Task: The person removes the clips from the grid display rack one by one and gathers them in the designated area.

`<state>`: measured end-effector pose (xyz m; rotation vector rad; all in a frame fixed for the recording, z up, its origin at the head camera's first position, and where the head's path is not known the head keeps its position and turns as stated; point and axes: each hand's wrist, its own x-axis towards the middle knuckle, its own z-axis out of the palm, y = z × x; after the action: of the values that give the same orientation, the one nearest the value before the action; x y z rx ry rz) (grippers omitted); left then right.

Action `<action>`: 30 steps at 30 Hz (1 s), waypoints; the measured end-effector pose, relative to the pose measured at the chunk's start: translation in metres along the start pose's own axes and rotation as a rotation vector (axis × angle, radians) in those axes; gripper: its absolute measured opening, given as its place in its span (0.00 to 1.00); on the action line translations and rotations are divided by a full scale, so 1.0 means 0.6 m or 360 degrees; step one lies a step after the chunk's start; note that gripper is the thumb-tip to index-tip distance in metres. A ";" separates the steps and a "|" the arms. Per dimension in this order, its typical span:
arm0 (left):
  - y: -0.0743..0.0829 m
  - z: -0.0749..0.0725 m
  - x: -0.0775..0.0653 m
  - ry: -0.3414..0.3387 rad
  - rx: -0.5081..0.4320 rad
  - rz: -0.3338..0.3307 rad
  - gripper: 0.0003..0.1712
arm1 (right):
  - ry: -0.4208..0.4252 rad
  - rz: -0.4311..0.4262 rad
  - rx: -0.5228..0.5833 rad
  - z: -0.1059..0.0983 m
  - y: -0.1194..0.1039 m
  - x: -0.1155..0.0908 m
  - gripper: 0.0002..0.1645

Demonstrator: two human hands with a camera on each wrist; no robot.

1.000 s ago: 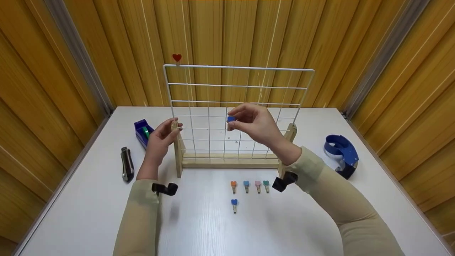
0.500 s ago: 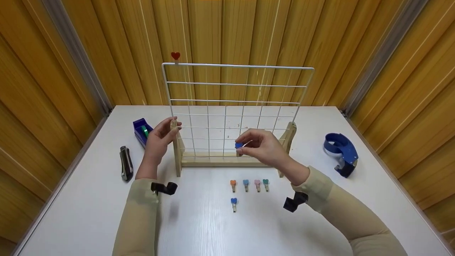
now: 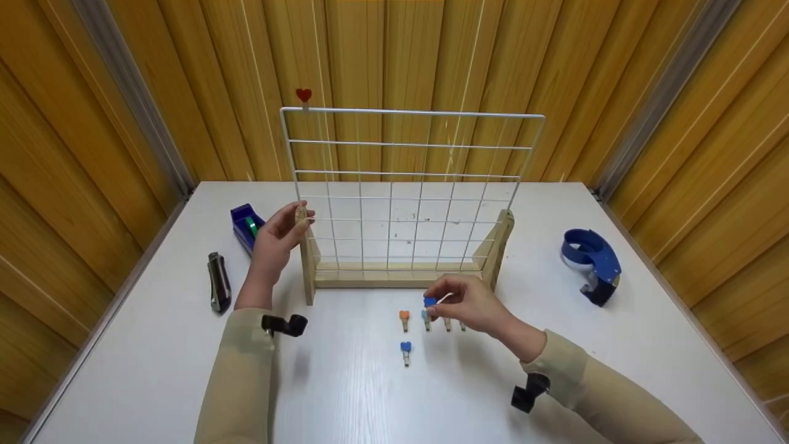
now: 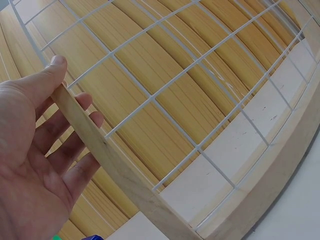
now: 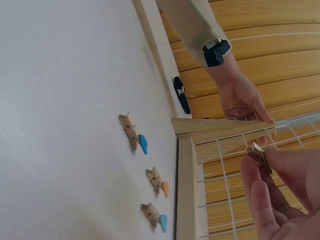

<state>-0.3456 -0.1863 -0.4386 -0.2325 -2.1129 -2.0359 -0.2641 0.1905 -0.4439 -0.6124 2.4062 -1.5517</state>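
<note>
My left hand point(image 3: 278, 237) grips the top of the left wooden post of a white wire grid rack point(image 3: 397, 285). In the left wrist view the thumb lies on one side of the post point(image 4: 107, 155) and the fingers reach behind it. My right hand point(image 3: 471, 306) pinches a small wooden clothespin point(image 5: 259, 158) topped with a dark blue heart point(image 3: 429, 301), in front of the rack and above the table. Below it lie a light blue heart clothespin point(image 3: 425, 319) and two more, with tops hidden by the hand. A red heart clothespin point(image 3: 304, 96) stands on the rack's top wire.
On the table lie an orange heart clothespin point(image 3: 404, 319) and another dark blue one point(image 3: 405, 353). A utility knife point(image 3: 219, 282) and a purple tape dispenser point(image 3: 246, 225) are at the left, a blue tape dispenser point(image 3: 593, 262) at the right. Wood-patterned panels point(image 3: 413, 55) enclose the table.
My right hand has come down and toward me from the middle of the grid, the dark blue clothespin still between its fingers. The left hand keeps its grip on the post.
</note>
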 end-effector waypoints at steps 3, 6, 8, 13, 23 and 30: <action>0.002 0.000 0.000 0.0001 0.0010 0.0001 0.28 | -0.0012 0.0058 0.0043 0.006 0.018 -0.008 0.14; 0.003 0.001 0.001 0.0007 0.0012 0.0002 0.28 | -0.0054 0.0075 0.0079 0.014 0.036 -0.015 0.14; 0.002 0.001 0.001 0.0016 -0.0002 0.0007 0.28 | -0.0081 0.0087 0.0091 0.021 0.048 -0.019 0.14; 0.002 0.001 0.001 0.0016 0.0006 -0.0003 0.28 | -0.0115 0.0128 0.0064 0.036 0.074 -0.029 0.14; 0.000 -0.002 0.001 0.0007 -0.0001 -0.0007 0.28 | -0.0083 0.0191 -0.0091 0.057 0.082 -0.038 0.09; -0.004 -0.002 0.003 0.0005 -0.0028 -0.0004 0.29 | -0.0048 0.0239 -0.0219 0.062 0.077 -0.039 0.10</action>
<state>-0.3476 -0.1877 -0.4405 -0.2297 -2.0956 -2.0553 -0.2390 0.1872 -0.5025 -0.4638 2.4882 -1.3173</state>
